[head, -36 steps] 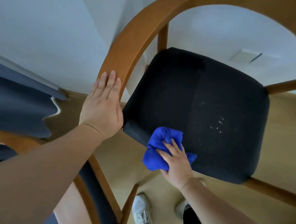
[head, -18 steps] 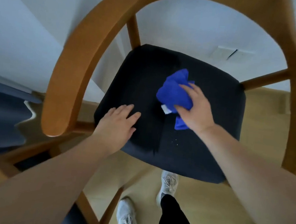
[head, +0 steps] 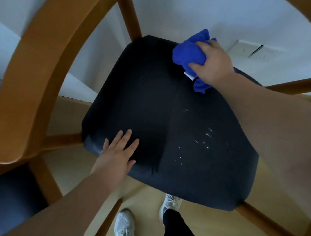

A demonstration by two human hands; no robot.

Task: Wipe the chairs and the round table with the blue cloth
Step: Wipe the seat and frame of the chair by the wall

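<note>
bunching under the right hand (head: 215,64), blue cloth (head: 188,54)

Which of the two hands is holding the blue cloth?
The right hand grips the bunched blue cloth at the far edge of the dark seat. The left hand lies flat on the seat's near edge, holding nothing.

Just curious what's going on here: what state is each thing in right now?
blue cloth: bunched, pressed on the far edge of the seat.
right hand: grips the blue cloth.
left hand: flat, resting on the seat's near edge.
seat: white specks on its right half.
</note>
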